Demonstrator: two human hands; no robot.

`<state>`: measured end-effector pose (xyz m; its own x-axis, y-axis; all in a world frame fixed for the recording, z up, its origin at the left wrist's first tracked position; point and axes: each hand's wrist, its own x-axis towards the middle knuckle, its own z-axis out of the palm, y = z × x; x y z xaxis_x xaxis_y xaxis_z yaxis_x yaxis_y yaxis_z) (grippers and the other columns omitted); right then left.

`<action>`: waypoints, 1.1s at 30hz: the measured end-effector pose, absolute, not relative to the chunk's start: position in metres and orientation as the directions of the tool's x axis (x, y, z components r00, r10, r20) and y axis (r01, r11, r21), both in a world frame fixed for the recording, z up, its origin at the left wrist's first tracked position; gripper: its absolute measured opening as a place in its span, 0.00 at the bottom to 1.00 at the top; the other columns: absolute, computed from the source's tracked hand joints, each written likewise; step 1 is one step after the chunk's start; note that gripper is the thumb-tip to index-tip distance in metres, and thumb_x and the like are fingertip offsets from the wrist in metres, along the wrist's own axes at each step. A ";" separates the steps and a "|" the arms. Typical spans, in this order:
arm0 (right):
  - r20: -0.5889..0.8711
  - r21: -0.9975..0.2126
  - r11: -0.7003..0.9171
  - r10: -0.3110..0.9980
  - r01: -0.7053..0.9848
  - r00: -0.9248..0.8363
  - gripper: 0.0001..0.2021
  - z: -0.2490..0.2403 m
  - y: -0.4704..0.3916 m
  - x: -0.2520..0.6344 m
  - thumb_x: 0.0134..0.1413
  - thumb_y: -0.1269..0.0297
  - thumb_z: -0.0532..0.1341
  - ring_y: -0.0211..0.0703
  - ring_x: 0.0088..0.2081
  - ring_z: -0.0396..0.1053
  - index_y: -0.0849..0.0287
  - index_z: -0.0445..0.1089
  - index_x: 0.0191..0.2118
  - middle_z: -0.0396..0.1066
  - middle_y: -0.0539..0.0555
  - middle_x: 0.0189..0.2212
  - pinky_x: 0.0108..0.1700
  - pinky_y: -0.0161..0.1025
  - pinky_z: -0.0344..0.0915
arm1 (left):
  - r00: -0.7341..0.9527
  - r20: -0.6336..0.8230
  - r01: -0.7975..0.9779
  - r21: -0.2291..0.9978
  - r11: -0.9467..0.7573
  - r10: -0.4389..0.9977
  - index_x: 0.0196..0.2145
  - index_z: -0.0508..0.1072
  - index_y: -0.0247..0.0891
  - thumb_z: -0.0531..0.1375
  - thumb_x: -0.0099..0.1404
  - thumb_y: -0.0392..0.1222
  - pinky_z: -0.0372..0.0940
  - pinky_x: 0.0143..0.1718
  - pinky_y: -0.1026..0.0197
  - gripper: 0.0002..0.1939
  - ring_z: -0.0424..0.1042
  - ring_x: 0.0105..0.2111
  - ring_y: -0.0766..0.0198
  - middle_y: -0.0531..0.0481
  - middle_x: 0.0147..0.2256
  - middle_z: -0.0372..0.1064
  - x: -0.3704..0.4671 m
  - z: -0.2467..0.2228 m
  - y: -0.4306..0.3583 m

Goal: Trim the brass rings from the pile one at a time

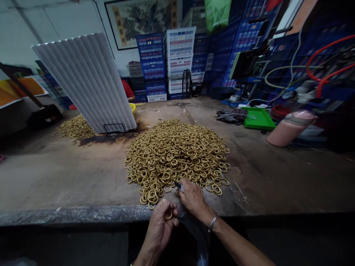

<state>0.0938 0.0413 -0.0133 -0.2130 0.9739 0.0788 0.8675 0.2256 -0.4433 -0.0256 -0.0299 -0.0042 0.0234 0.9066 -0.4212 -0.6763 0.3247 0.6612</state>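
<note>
At the front edge of the table my left hand point(161, 223) pinches a single brass-coloured ring point(168, 217) between thumb and fingers. Just right of it and slightly farther in, my right hand point(193, 197) is closed around a small tool point(179, 186) with a flat dark tip and a pale grey part; its exact kind is hidden by the fingers. Both hands are close to the near side of a large heap of similar rings point(177, 151) on the table.
The worn table point(83, 173) has a plastic-wrapped front edge. A corrugated white panel point(91, 81) leans beside a smaller ring heap point(74, 127). On the right are a green tray point(257, 118), a pink bottle point(290, 129) and red hoses point(318, 83). Crates point(180, 48) are stacked behind; a red sleeve point(127, 88) shows.
</note>
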 end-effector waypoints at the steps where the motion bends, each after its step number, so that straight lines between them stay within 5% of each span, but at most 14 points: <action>1: 0.060 -0.496 0.206 0.977 0.844 -0.203 0.07 -0.012 0.042 0.095 0.47 0.71 0.53 0.39 0.30 0.65 0.59 0.64 0.34 0.69 0.52 0.29 0.30 0.33 0.51 | -0.021 -0.390 -0.598 0.743 0.301 0.921 0.25 0.66 0.35 0.63 0.51 0.48 0.54 0.17 0.70 0.14 0.61 0.22 0.71 0.53 0.24 0.63 -0.024 -0.005 -0.029; 5: -0.028 -0.793 0.095 0.981 0.602 -0.192 0.06 -0.007 0.043 0.100 0.44 0.71 0.52 0.35 0.24 0.60 0.59 0.65 0.29 0.65 0.48 0.22 0.26 0.31 0.52 | -0.188 -0.116 -0.134 0.987 0.091 0.975 0.33 0.69 0.36 0.60 0.54 0.45 0.55 0.21 0.68 0.11 0.59 0.20 0.71 0.54 0.23 0.63 -0.021 -0.012 -0.024; 8: -0.112 -0.940 -0.036 0.972 0.340 -0.206 0.06 -0.007 0.039 0.101 0.42 0.69 0.53 0.33 0.22 0.57 0.60 0.65 0.29 0.62 0.46 0.20 0.24 0.29 0.53 | -0.125 0.099 0.114 0.990 -0.085 0.987 0.35 0.71 0.37 0.58 0.57 0.41 0.59 0.31 0.64 0.09 0.64 0.27 0.66 0.51 0.27 0.67 -0.019 -0.018 -0.022; 11: -0.184 -0.975 -0.148 0.958 0.167 -0.222 0.05 -0.007 0.033 0.100 0.43 0.66 0.54 0.30 0.18 0.52 0.60 0.65 0.27 0.58 0.44 0.17 0.20 0.29 0.50 | -0.049 0.167 0.198 0.968 -0.155 0.985 0.33 0.71 0.37 0.55 0.59 0.40 0.59 0.35 0.62 0.07 0.65 0.30 0.64 0.48 0.30 0.68 -0.018 -0.018 -0.022; 16: -0.242 -0.969 -0.245 0.925 0.028 -0.294 0.09 -0.006 0.026 0.099 0.44 0.59 0.57 0.27 0.14 0.48 0.60 0.62 0.27 0.54 0.42 0.14 0.16 0.28 0.46 | -0.064 0.025 0.029 0.999 -0.024 0.998 0.28 0.68 0.36 0.55 0.60 0.43 0.57 0.28 0.66 0.09 0.61 0.24 0.69 0.53 0.24 0.64 -0.019 -0.010 -0.024; 21: -0.271 -0.959 -0.284 0.908 0.008 -0.319 0.12 -0.005 0.025 0.098 0.43 0.56 0.59 0.26 0.13 0.48 0.61 0.62 0.28 0.56 0.41 0.14 0.14 0.26 0.44 | -0.033 -0.204 -0.221 0.956 0.192 0.978 0.29 0.64 0.36 0.55 0.60 0.49 0.43 0.16 0.71 0.12 0.47 0.15 0.76 0.58 0.20 0.56 -0.022 -0.006 -0.027; 28: -0.344 -0.918 -0.395 0.836 -0.035 -0.427 0.16 -0.003 0.022 0.098 0.45 0.50 0.57 0.25 0.12 0.48 0.59 0.58 0.25 0.59 0.43 0.15 0.12 0.26 0.42 | -0.024 -0.217 -0.250 0.946 0.205 0.976 0.29 0.64 0.36 0.56 0.58 0.50 0.43 0.15 0.71 0.13 0.48 0.14 0.77 0.58 0.20 0.57 -0.020 -0.003 -0.029; 33: -0.261 -0.965 -0.253 0.904 0.067 -0.339 0.13 -0.012 0.024 0.097 0.44 0.54 0.58 0.26 0.13 0.49 0.59 0.60 0.26 0.58 0.42 0.14 0.13 0.27 0.45 | 0.040 -0.240 -0.259 0.935 0.242 0.970 0.26 0.63 0.36 0.53 0.61 0.51 0.42 0.14 0.71 0.15 0.46 0.14 0.77 0.59 0.18 0.54 -0.021 -0.002 -0.030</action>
